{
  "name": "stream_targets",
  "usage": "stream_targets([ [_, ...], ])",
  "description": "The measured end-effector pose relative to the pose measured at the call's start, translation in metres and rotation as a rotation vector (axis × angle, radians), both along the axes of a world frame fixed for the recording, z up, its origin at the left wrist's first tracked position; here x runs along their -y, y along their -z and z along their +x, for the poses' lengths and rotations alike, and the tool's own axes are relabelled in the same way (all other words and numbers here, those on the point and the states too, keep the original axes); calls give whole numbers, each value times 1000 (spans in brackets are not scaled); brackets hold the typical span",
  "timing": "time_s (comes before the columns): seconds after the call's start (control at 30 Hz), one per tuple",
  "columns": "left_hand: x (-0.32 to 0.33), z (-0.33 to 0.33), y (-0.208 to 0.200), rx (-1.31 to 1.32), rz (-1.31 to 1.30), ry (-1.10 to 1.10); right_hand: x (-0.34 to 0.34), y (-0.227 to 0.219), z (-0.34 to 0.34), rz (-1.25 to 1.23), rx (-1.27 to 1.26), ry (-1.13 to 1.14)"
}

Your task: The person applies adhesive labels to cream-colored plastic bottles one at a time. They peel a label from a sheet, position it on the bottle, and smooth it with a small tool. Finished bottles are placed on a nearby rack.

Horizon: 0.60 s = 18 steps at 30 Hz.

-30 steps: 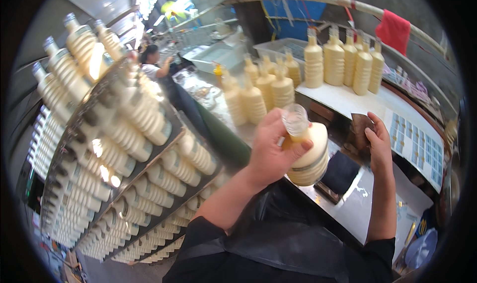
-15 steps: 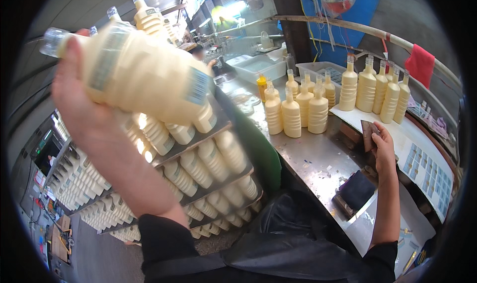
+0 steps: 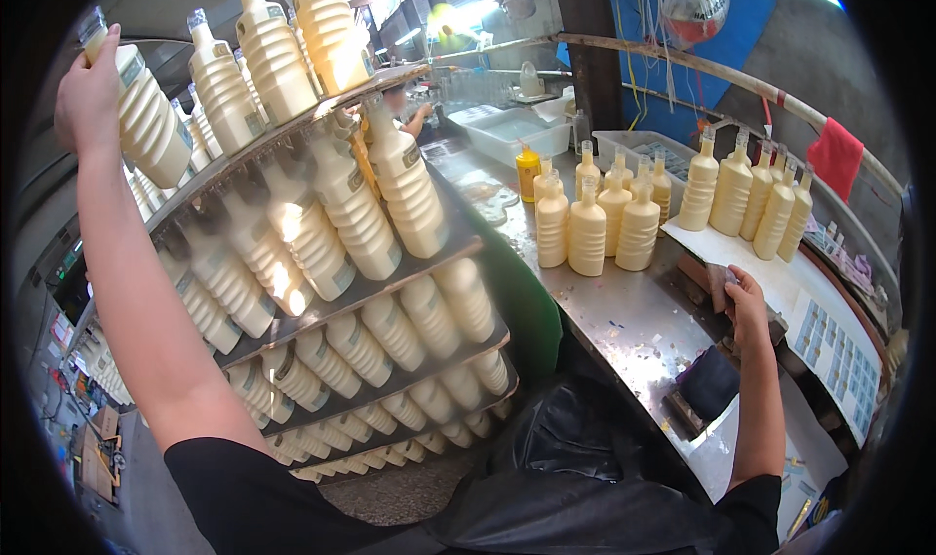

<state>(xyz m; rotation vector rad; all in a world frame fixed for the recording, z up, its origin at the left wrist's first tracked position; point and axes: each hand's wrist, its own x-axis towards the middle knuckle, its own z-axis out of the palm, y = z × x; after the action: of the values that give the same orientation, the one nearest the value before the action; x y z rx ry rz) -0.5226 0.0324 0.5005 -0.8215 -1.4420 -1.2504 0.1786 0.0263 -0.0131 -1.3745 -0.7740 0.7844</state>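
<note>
At the upper left my left hand [image 3: 88, 107] is closed around the neck of a cream ribbed bottle [image 3: 154, 121], which carries a label and tilts slightly. That bottle is at the left end of a row on the rack's top shelf [image 3: 283, 134]; whether its base rests there I cannot tell. Beside it stand more cream bottles [image 3: 276, 53] with clear necks. Over the metal workbench [image 3: 604, 306], my right hand [image 3: 749, 306] pinches a small, thin, flat scraper-like piece [image 3: 720, 284]. A dark pad [image 3: 709, 382] lies below that hand.
Lower shelves hold many similar bottles [image 3: 409, 185]. Several bottles [image 3: 586, 233] stand on the bench, others on a white board [image 3: 834, 326] with label sheets. Behind them are a yellow squeeze bottle [image 3: 527, 170] and plastic bins [image 3: 512, 131]. Another person [image 3: 414, 121] is further back.
My left hand has carried the bottle away from me, up to the top shelf's left end. My right hand is slightly lower, still pinching the flat piece.
</note>
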Motion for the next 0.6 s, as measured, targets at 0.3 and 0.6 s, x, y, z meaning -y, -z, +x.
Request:
stream_targets([
  [0.3,-95,-79,4,182,-154,317,-4,10,2,-74,17,88],
  [0.6,-185,-195,-33,198,-385,868,-5,20,-19,-90,37,101],
])
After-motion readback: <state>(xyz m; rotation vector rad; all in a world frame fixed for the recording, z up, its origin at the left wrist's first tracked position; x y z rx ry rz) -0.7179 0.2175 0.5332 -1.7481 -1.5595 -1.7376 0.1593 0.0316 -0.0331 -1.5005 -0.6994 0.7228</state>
